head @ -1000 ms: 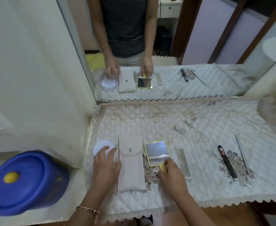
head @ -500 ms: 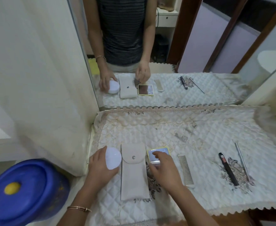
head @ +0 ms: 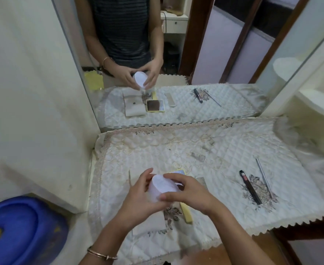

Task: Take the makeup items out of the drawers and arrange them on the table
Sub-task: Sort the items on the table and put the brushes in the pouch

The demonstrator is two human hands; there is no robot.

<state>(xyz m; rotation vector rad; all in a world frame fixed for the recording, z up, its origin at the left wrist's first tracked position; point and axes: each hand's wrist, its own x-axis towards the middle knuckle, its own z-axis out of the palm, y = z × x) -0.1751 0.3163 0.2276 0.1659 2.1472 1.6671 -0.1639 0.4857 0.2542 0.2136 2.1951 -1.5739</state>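
Both hands hold the small white round jar (head: 162, 187) tilted, lifted above the quilted cloth on the counter (head: 205, 155): the left hand (head: 140, 196) cups its near side, the right hand (head: 190, 192) wraps fingers over its top. Under the jar lie a beige pouch (head: 149, 222) and a yellow hand mirror (head: 186, 213). Just right of the jar a comb (head: 202, 181) peeks out; well right, a black pencil (head: 250, 187) and a silver stick (head: 263, 176).

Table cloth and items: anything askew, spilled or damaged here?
Nothing spilled or broken. The quilted cloth looks stained near the mirror. Both hands, left and right, hold the white jar tilted above the table.
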